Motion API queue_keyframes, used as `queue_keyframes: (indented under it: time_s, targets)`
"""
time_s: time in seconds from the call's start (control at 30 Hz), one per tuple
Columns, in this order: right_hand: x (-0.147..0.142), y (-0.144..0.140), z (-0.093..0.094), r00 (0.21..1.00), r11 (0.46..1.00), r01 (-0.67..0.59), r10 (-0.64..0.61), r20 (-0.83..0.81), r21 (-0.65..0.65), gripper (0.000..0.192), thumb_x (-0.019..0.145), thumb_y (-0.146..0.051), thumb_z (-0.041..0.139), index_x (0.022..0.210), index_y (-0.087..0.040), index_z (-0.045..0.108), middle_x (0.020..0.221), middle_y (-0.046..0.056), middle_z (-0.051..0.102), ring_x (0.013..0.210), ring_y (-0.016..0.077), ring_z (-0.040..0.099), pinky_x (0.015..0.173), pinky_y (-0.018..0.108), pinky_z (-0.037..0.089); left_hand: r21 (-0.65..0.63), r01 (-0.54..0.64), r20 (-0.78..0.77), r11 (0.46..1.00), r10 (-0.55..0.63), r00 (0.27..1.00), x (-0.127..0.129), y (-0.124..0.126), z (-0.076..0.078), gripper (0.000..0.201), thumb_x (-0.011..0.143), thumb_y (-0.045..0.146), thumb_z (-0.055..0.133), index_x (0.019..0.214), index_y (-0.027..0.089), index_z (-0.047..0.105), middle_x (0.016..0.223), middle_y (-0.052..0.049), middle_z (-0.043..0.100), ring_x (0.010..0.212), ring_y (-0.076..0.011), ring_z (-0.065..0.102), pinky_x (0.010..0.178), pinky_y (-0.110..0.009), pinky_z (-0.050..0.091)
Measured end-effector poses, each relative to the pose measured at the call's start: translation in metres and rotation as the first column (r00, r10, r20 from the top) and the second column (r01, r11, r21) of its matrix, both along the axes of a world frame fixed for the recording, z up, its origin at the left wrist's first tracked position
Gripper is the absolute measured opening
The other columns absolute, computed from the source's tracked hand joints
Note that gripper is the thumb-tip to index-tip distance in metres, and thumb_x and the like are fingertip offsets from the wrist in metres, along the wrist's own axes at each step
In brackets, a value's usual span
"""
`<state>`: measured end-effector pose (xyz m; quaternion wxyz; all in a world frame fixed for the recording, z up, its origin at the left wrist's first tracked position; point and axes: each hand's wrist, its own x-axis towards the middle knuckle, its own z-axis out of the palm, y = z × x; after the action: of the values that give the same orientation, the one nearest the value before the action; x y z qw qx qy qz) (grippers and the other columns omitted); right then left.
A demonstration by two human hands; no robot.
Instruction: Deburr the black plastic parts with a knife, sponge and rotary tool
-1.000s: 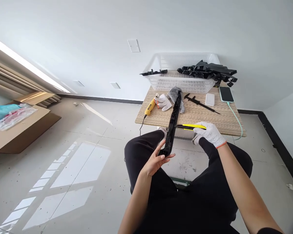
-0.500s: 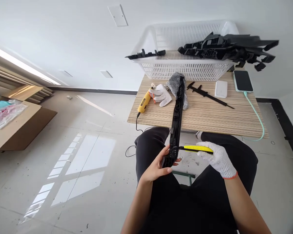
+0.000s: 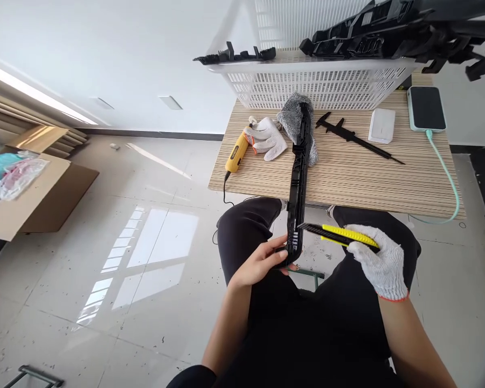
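My bare left hand (image 3: 262,260) grips the near end of a long black plastic trim part (image 3: 297,188), fingers and thumb around it. The part slants away from me over my lap, and its far end rests on a grey cloth (image 3: 293,116) on the table. In a white knitted glove, my right hand (image 3: 380,261) is closed on a yellow and black utility knife (image 3: 345,235). The knife's dark blade end points left, close to the part's right edge near my left hand; whether it touches I cannot tell.
On the wooden table (image 3: 359,186) lie a yellow corded power tool (image 3: 237,153), a white glove (image 3: 269,139), a black caliper (image 3: 358,138), a white box (image 3: 382,125) and a phone (image 3: 427,109) on a cable. Behind stands a white basket (image 3: 299,86) with black parts (image 3: 364,40); left, a cardboard box (image 3: 60,194).
The knife has drawn back slightly to the right and now tilts, showing more of its dark side. The trim part has turned a little in my left hand. The view has shifted downward.
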<state>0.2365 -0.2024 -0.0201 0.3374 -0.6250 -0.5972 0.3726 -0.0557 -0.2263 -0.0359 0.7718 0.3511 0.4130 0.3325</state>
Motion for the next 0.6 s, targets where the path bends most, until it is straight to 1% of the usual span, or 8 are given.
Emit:
queue_keyframes:
  time_s: [0.1, 0.17, 0.23, 0.3, 0.33, 0.4, 0.5, 0.6]
  targets:
    - [0.001, -0.011, 0.006, 0.989, 0.985, -0.105, 0.089, -0.121, -0.134, 0.038, 0.083, -0.054, 0.073, 0.112, -0.029, 0.077, 0.077, 0.004, 0.077, 0.052, 0.0230, 0.068, 0.049, 0.038, 0.060, -0.064, -0.048, -0.056, 0.997, 0.044, 0.997, 0.003, 0.007, 0.006, 0.061, 0.099, 0.054, 0.053, 0.145, 0.015, 0.058, 0.102, -0.014, 0.076, 0.072, -0.0223, 0.076, 0.050, -0.023, 0.054]
    - [-0.001, -0.017, 0.009, 0.979, 0.970, -0.185, 0.168, -0.113, -0.159, 0.038, 0.082, -0.054, 0.076, 0.111, -0.030, 0.078, 0.079, 0.004, 0.078, 0.053, 0.0235, 0.069, 0.051, 0.039, 0.062, -0.096, -0.102, -0.023, 0.990, 0.100, 0.995, 0.002, 0.008, 0.005, 0.071, 0.099, 0.063, 0.046, 0.153, 0.018, 0.047, 0.104, -0.014, 0.075, 0.067, -0.0218, 0.076, 0.047, -0.023, 0.054]
    - [-0.005, -0.022, 0.008, 0.981, 0.977, -0.192, 0.190, -0.026, -0.091, 0.038, 0.082, -0.053, 0.077, 0.111, -0.030, 0.078, 0.091, 0.006, 0.081, 0.065, 0.0271, 0.075, 0.063, 0.043, 0.066, -0.084, -0.129, 0.051, 0.988, 0.134, 0.990, -0.002, 0.005, 0.003, 0.077, 0.096, 0.070, 0.044, 0.159, 0.026, 0.033, 0.117, -0.015, 0.072, 0.069, -0.0224, 0.076, 0.048, -0.025, 0.056]
    - [-0.009, -0.026, 0.007, 0.990, 0.991, -0.125, 0.120, 0.079, 0.056, 0.038, 0.083, -0.052, 0.076, 0.113, -0.029, 0.078, 0.105, 0.007, 0.080, 0.083, 0.0318, 0.077, 0.079, 0.048, 0.066, -0.022, -0.100, 0.120, 0.995, 0.102, 0.988, -0.009, 0.000, 0.001, 0.082, 0.089, 0.067, 0.060, 0.157, 0.035, 0.028, 0.134, -0.015, 0.063, 0.078, -0.0235, 0.077, 0.053, -0.026, 0.060]
    - [-0.011, -0.028, 0.006, 0.990, 0.987, -0.106, 0.093, 0.109, 0.119, 0.037, 0.084, -0.051, 0.076, 0.114, -0.029, 0.078, 0.109, 0.008, 0.079, 0.090, 0.0331, 0.077, 0.084, 0.049, 0.065, 0.012, -0.073, 0.133, 0.997, 0.071, 0.989, -0.012, -0.004, 0.000, 0.085, 0.084, 0.060, 0.073, 0.154, 0.039, 0.028, 0.141, -0.014, 0.058, 0.084, -0.0237, 0.077, 0.058, -0.027, 0.062]
    - [-0.014, -0.033, 0.006, 0.979, 0.973, -0.166, 0.143, 0.142, 0.161, 0.037, 0.085, -0.051, 0.075, 0.115, -0.031, 0.077, 0.106, 0.006, 0.080, 0.091, 0.0329, 0.077, 0.084, 0.049, 0.065, 0.074, -0.022, 0.104, 0.997, 0.015, 0.995, -0.017, -0.010, 0.000, 0.092, 0.071, 0.035, 0.090, 0.146, 0.042, 0.037, 0.147, -0.010, 0.050, 0.098, -0.0234, 0.075, 0.069, -0.028, 0.065]
    - [-0.018, -0.038, 0.008, 0.942, 0.944, -0.281, 0.236, 0.239, 0.175, 0.038, 0.082, -0.053, 0.077, 0.113, -0.032, 0.079, 0.099, 0.005, 0.081, 0.082, 0.0313, 0.078, 0.076, 0.046, 0.066, 0.145, -0.009, 0.033, 0.989, 0.004, 0.999, -0.017, -0.015, 0.000, 0.071, 0.071, 0.016, 0.088, 0.132, 0.032, 0.054, 0.142, -0.007, 0.051, 0.109, -0.0220, 0.070, 0.083, -0.032, 0.065]
    - [-0.019, -0.040, 0.011, 0.956, 0.953, -0.186, 0.119, 0.268, 0.240, 0.037, 0.085, -0.052, 0.074, 0.113, -0.028, 0.079, 0.101, 0.007, 0.081, 0.085, 0.0321, 0.078, 0.076, 0.046, 0.066, 0.201, -0.053, 0.037, 0.978, 0.046, 0.998, -0.013, -0.014, 0.000, 0.047, 0.080, 0.016, 0.081, 0.122, 0.023, 0.061, 0.126, -0.008, 0.060, 0.106, -0.0211, 0.070, 0.093, -0.038, 0.063]
